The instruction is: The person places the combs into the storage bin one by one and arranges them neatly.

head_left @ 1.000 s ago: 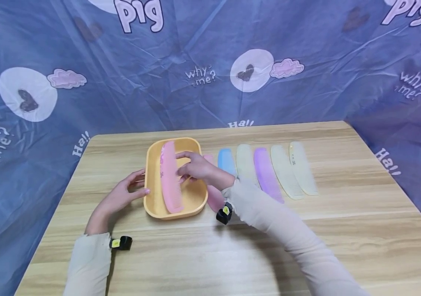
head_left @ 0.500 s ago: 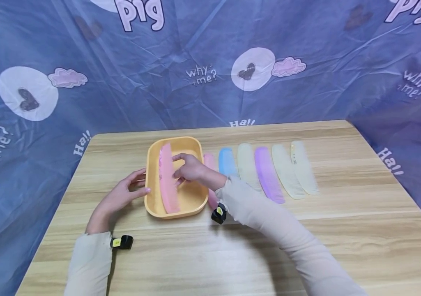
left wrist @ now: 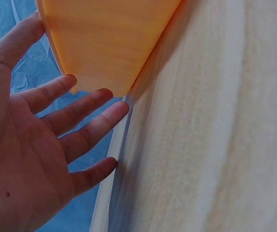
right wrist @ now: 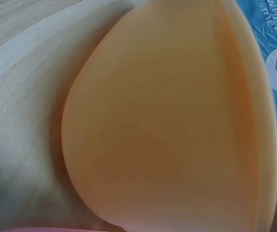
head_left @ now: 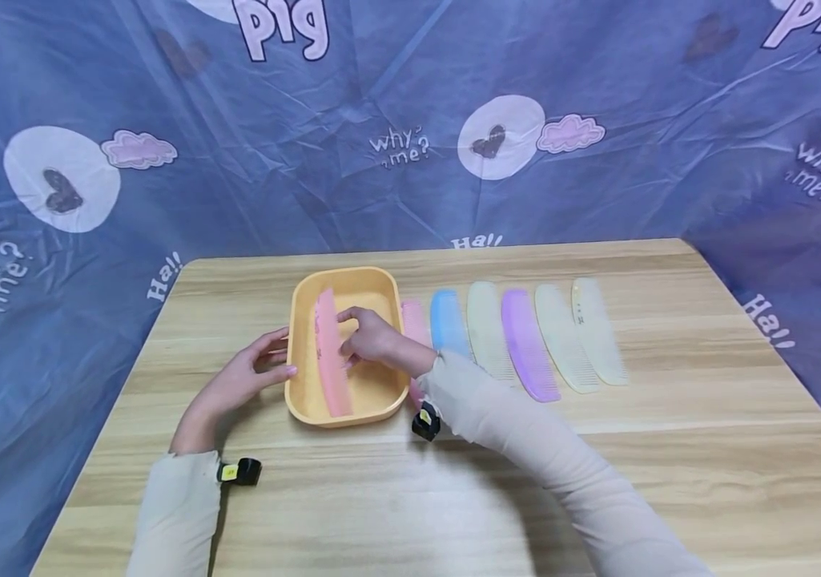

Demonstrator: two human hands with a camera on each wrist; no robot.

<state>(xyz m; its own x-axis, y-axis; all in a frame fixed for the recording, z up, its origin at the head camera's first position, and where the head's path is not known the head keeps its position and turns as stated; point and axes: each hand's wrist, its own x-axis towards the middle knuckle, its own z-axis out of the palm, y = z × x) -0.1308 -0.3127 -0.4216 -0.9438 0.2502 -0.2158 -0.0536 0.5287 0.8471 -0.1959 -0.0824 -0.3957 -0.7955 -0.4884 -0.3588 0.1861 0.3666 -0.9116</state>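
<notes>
In the head view a pink comb [head_left: 331, 357] stands lengthwise inside a yellow-orange tray [head_left: 386, 401], with its teeth towards the right. My right hand [head_left: 374, 340] reaches over the tray's right side and pinches the comb by its toothed side; some of its fingertips are hidden. The left hand [head_left: 240, 381] is at the tray's left wall, thumb near the rim. In the left wrist view the fingers of that hand [left wrist: 30, 150] are spread and fairly straight, some against the outside of the tray [left wrist: 104, 43]. The right wrist view shows mostly the tray's wall [right wrist: 153, 121].
A row of combs lies right of the tray: another pink comb [head_left: 415, 320] partly under the right forearm, a blue comb [head_left: 448, 320], a purple comb [head_left: 525, 344] and several pale yellow-green ones, such as the rightmost comb [head_left: 597, 328]. A printed blue cloth [head_left: 309, 160] hangs behind the wooden table [head_left: 352, 505].
The right hand has lowered the pink comb deeper into the tray, shifting it slightly left and then back. My left hand has stayed at the tray's side.
</notes>
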